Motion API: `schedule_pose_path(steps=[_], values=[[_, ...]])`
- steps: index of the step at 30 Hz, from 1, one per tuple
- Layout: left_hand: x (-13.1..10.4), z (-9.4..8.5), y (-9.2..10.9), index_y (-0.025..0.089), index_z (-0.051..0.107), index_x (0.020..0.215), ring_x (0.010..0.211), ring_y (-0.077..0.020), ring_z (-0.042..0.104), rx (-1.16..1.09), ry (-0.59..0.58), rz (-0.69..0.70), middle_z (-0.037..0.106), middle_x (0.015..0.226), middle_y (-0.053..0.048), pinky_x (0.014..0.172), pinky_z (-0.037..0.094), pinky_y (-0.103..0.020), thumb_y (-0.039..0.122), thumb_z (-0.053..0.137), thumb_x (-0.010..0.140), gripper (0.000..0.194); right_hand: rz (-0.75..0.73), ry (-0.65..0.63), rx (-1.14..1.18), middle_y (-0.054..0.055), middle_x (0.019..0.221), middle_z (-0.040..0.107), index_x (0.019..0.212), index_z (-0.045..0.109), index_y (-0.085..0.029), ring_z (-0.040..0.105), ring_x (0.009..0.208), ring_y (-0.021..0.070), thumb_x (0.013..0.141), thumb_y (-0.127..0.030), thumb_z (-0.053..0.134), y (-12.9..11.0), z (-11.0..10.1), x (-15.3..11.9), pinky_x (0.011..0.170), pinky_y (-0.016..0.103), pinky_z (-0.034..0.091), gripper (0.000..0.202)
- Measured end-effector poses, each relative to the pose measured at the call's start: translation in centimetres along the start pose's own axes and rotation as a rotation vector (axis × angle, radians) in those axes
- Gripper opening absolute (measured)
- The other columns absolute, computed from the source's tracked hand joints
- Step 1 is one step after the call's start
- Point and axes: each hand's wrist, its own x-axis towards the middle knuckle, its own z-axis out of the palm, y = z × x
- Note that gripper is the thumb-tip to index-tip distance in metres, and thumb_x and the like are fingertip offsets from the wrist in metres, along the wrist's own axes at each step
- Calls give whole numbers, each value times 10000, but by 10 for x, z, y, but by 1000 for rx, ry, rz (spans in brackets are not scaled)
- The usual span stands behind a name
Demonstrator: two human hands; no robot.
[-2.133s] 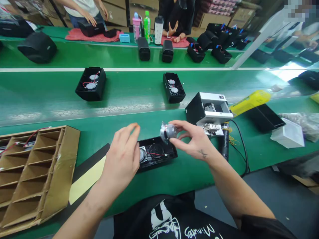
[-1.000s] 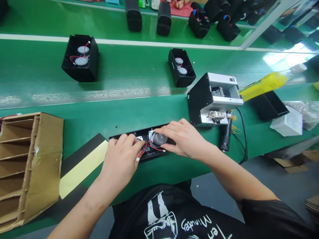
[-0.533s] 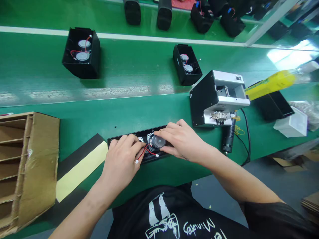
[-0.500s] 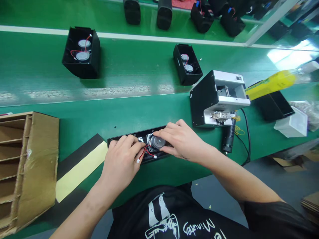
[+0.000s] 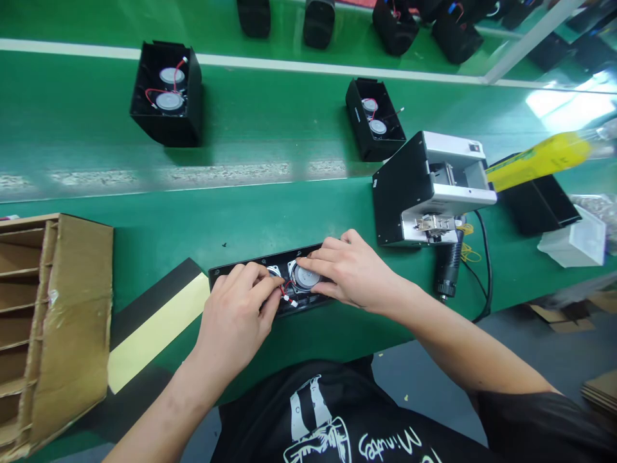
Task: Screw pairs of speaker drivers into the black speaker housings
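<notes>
A long, shallow black plastic housing (image 5: 231,271) lies on the green bench in front of me, with two round speakers set in it. My right hand (image 5: 349,270) grips the right speaker (image 5: 306,276) by its rim, thumb on the near side and fingers on the far side. My left hand (image 5: 243,302) is closed over the left speaker (image 5: 274,271), which it mostly covers. Red and black wires with white plugs (image 5: 292,301) lie between the speakers, beside my left fingertips.
Left stands a cardboard box (image 5: 80,302) with dividers, beside a black strip with a pale yellow band (image 5: 159,328). A tape machine (image 5: 434,193) and a black electric screwdriver (image 5: 447,267) sit at right. Black speaker boxes (image 5: 193,109) stand on the green surface beyond.
The white plugs have come together, the left one shifting right from under my left hand. Both hands stay at the speakers. The view has shifted slightly.
</notes>
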Motion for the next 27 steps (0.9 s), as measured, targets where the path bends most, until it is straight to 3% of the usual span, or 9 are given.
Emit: schedule_pose_path(steps=[16,27], values=[[-2,-1,0,202,748,1073,922,-235,650,-2,-7,7,685,978,-43,725,448,-383,190,613,1055,137,9,68,-36,47,1178,819,1387,715,-154,603,978,235,997,-389,824,-4,3,-2,798,417,247,468],[-1,0,-2,195,746,1094,927,-238,651,-2,-15,10,687,974,-47,767,476,-389,197,621,1049,133,30,6,-21,46,1222,810,1447,677,-177,587,1038,244,996,-405,828,-4,4,-1,813,429,228,526]])
